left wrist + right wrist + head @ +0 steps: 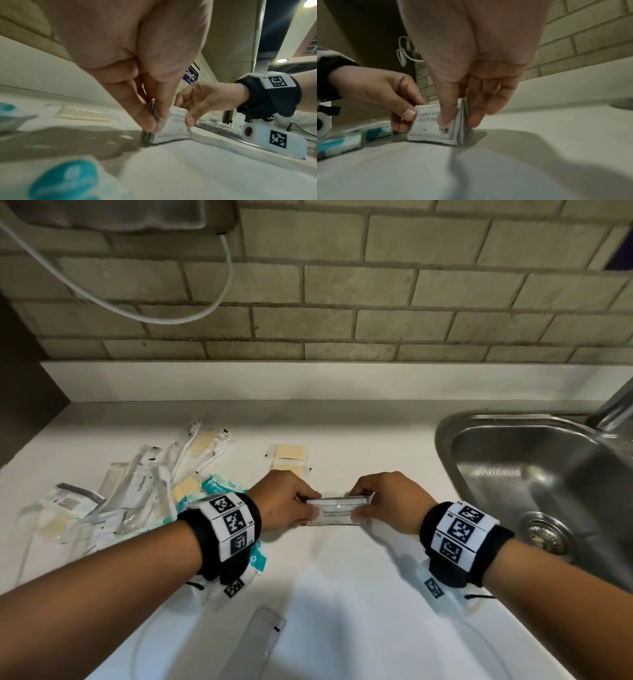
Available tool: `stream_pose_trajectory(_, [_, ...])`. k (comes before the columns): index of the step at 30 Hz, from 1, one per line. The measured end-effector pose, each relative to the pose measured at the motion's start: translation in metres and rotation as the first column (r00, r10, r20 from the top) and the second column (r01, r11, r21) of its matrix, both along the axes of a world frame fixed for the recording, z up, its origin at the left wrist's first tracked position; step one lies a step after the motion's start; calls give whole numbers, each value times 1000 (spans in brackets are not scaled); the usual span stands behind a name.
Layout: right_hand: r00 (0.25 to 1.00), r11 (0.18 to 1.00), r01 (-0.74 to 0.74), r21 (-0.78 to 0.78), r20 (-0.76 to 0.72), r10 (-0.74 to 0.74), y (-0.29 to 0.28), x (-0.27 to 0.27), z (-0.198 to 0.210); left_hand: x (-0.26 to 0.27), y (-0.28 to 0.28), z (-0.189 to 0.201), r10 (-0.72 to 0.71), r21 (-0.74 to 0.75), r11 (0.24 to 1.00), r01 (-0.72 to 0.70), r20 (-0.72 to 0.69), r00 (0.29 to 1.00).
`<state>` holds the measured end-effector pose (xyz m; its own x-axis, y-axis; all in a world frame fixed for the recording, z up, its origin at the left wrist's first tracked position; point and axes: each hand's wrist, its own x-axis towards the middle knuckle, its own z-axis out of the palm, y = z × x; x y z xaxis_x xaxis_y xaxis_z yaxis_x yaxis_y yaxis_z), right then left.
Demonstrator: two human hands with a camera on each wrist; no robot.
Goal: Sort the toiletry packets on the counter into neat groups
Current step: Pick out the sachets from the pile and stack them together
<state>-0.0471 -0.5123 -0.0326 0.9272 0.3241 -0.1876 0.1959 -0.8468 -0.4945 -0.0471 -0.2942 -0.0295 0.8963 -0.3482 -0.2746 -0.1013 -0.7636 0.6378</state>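
A small stack of white shampoo-with-conditioner sachets stands on its long edge on the white counter. My left hand pinches the stack's left end between thumb and fingers. My right hand pinches the right end the same way. The left wrist view shows several sachet edges pressed together under my left hand, with the right hand opposite. In the right wrist view the printed front sachet faces the camera, with my right hand and left hand on it.
A mixed pile of toothbrush packets, teal packets and yellow soap packets lies at the left. Two soap packets lie together behind my hands. A clear packet lies near the front edge. A steel sink is at the right.
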Motion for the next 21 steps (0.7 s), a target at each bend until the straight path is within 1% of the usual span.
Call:
stream_pose_trajectory(1, [1000, 999, 20, 25, -22, -19, 1, 2, 0, 3, 1, -1, 28, -40, 999, -28, -22, 999])
stream_pose_trajectory(2, [998, 997, 40, 61, -54, -37, 1, 5, 0, 7, 1, -1, 37, -49, 998, -38, -22, 999])
stream_pose_trajectory(5, [978, 987, 90, 135, -197, -62, -4, 21, -2, 21, 1, -2, 34, -36, 999, -35, -24, 999])
stream_pose_trajectory(7, [953, 974, 118, 192, -298, -57, -11, 35, -2, 33, -1, 0, 55, -97, 993, -63, -76, 996])
stream_pose_trajectory(10, [895, 930, 226, 289, -439, -81, -21, 55, 3, 55, -5, 7, 64, -180, 979, -91, -149, 987])
stream_pose_trajectory(12, [862, 882, 327, 339, -489, -131, -25, 69, 8, 72, -10, 10, 96, -207, 969, -135, -188, 977])
stream_pose_trajectory(14, [858, 851, 386, 356, -478, -189, -28, 86, 10, 92, -18, 10, 154, -192, 963, -191, -193, 969])
stream_pose_trajectory(15, [860, 848, 400, 349, -463, -215, -28, 94, 10, 101, -22, 8, 180, -169, 963, -211, -181, 967])
stream_pose_trajectory(19, [852, 856, 446, 264, -419, -315, -24, 119, 3, 128, -39, -2, 236, -161, 948, -274, -221, 946])
stream_pose_trajectory(21, [851, 873, 446, 198, -395, -345, -20, 124, -4, 134, -44, -8, 240, -113, 958, -265, -192, 951])
